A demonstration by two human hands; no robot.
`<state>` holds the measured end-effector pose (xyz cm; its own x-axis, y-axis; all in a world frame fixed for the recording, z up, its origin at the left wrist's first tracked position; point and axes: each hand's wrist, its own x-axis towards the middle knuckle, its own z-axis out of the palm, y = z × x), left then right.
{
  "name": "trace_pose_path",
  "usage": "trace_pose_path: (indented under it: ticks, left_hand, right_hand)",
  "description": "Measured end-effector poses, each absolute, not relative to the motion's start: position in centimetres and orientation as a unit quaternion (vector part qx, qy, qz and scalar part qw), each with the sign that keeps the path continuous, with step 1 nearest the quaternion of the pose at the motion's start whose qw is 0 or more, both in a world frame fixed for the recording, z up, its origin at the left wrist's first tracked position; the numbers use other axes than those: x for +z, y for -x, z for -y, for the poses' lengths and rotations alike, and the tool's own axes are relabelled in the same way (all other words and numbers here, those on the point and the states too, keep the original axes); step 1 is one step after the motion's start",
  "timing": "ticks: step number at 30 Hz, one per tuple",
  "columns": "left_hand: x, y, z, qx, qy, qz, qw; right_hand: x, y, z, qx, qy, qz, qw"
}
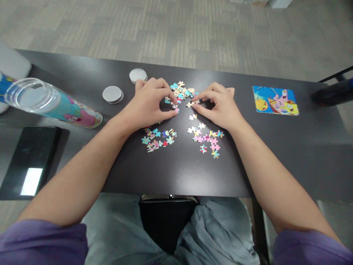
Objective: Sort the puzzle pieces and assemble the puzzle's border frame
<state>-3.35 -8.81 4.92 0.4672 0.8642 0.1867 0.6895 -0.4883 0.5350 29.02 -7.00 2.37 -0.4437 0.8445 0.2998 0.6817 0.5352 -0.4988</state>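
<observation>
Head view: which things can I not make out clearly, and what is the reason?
All in the head view:
Left piece: partly covered by the left hand; gripped or only touched, I cannot tell.
Right piece: partly covered by the right hand; same doubt.
Pile: pieces too small and crowded to count.
Blue object: cut off by the left edge, partly behind the tube.
Black object: cut off by the right edge.

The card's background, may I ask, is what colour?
Blue; the card shows best in the head view.
</observation>
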Motion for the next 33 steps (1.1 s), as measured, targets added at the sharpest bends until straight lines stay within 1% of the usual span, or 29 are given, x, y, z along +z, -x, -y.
trace_pose_path:
  ticks: [8,13,16,20,27,29,33]
  left_hand:
    - [5.3,3.7,8.7,0.218,-0.843,-0.443,0.212]
    - [5.3,3.9,8.7,0.238,-0.827,-0.471,0.192]
    - [4.8,3.5,8.8,0.235,-0.831,-0.471,0.180]
    - [4.0,2.4,9.5,0.231,-0.837,-0.469,0.163]
    - [3.3,0.5,11.2,0.208,-0.886,-0.392,0.131]
    - [3.4,0.1,11.6,0.191,-0.897,-0.374,0.134]
    - [3.9,-0.6,12.2,0.170,-0.905,-0.358,0.156]
  right_hand:
    - [2.8,-29.4,7.0,0.176,0.418,0.856,0.248]
    - [3.0,-29.8,6.8,0.183,0.413,0.855,0.254]
    - [2.8,-29.6,6.8,0.177,0.423,0.848,0.266]
    - [2.6,-29.3,6.9,0.167,0.433,0.847,0.260]
    - [2.4,-30.2,6.2,0.187,0.454,0.826,0.277]
    - [2.6,-30.5,6.0,0.198,0.464,0.816,0.282]
    - [2.8,-30.6,6.0,0.189,0.476,0.818,0.264]
